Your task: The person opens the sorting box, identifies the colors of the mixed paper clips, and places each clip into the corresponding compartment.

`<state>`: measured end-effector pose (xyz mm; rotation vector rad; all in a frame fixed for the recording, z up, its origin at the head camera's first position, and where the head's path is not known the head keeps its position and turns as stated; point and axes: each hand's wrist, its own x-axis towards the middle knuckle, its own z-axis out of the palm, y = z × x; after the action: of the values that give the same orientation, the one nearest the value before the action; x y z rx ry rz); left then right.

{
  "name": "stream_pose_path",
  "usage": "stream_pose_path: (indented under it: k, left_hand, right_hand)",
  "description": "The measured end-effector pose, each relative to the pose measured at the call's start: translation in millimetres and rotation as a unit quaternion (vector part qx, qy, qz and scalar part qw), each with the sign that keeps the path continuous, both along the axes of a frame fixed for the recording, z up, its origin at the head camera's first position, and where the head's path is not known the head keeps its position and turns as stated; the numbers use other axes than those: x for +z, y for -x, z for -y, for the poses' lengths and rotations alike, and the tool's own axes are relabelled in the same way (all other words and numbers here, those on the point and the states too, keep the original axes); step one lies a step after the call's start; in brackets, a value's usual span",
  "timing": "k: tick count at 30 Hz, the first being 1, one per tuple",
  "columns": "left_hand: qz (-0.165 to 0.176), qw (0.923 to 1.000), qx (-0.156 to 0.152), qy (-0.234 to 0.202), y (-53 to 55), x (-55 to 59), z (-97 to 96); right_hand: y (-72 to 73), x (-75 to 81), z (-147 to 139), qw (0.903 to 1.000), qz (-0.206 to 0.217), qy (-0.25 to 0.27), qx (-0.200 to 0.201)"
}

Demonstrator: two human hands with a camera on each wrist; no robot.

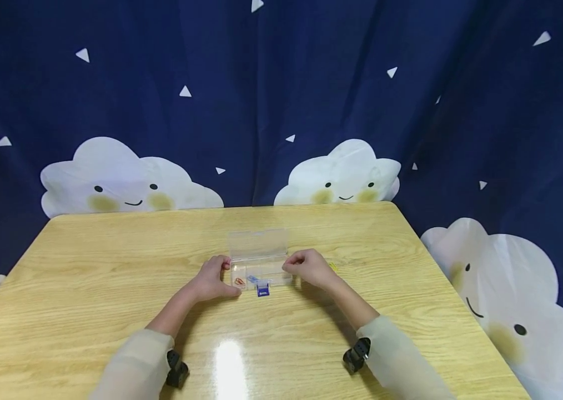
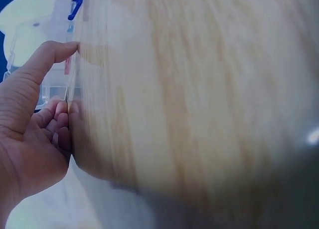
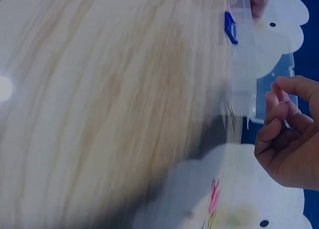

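A clear plastic compartment box [image 1: 275, 265] lies on the table, its transparent lid [image 1: 257, 244] raised at the back. Orange-red paper clips [image 1: 239, 283] sit in its left front compartment, and blue paper clips [image 1: 252, 279] are beside them. My left hand [image 1: 210, 280] holds the box's left end, thumb along the front and fingers at the far corner. Over the right end is my right hand [image 1: 311, 266], thumb and index tips together. Whether something small is between those tips cannot be made out. A blue latch [image 1: 263, 290] hangs from the front wall.
Right of my right hand lies something small and yellow [image 1: 333, 266]. In the right wrist view, pink clips [image 3: 214, 196] and yellow clips [image 3: 213, 220] show there. The wooden table [image 1: 126, 255] ends at a dark blue curtain [image 1: 301, 72] with cloud prints.
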<state>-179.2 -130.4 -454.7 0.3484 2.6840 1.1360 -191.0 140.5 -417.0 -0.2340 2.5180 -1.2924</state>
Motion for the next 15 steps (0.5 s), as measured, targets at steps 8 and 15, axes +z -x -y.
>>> stream_pose_path:
  k: [8, 15]
  left_hand:
    - [0.016, 0.9999, -0.001, -0.004, 2.0, 4.0, -3.2]
    - [0.009, 0.9999, 0.004, -0.002, 0.1, 2.0, -1.8]
  right_hand:
    - [-3.6, 0.3, -39.8, 0.9992, -0.003, -0.016, -0.035]
    - [-9.6, 0.0, -73.0, 0.9988, -0.007, -0.024, -0.041]
